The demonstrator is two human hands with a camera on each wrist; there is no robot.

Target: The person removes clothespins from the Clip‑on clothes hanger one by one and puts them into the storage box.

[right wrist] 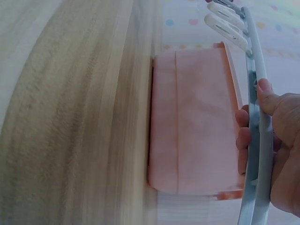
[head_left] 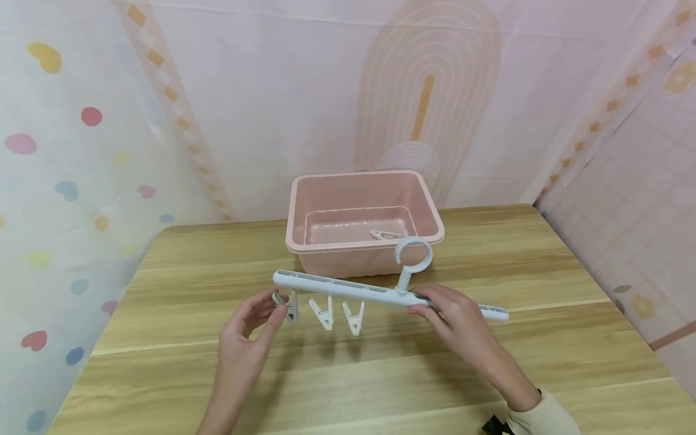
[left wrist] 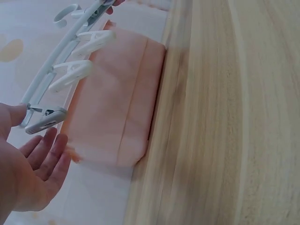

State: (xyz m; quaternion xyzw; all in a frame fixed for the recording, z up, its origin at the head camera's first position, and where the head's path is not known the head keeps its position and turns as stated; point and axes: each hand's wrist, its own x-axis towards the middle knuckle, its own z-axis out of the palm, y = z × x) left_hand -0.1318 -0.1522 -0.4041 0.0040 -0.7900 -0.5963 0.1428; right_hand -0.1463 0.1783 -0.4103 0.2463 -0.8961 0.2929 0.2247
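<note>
A pale blue clip hanger [head_left: 337, 288] with a round hook [head_left: 404, 281] is held up over the table, its hook end up. My right hand [head_left: 462, 323] grips its bar just right of the hook, thumb on the near side. From the bar's left half hang a grey clip [head_left: 292, 311] at the end and two white clips, one [head_left: 326, 319] in the middle and another [head_left: 355, 320] nearer the hook. Around the grey clip my left hand [head_left: 247, 332] is spread, thumb in front and fingers [left wrist: 49, 157] loosely extended beside it.
Behind the hanger a pink plastic basin [head_left: 348, 261] stands on the wood-grain table [head_left: 190, 338]. Inside it lies a white clip [head_left: 385, 235]. A patterned curtain [head_left: 283, 90] hangs along the table's back and sides.
</note>
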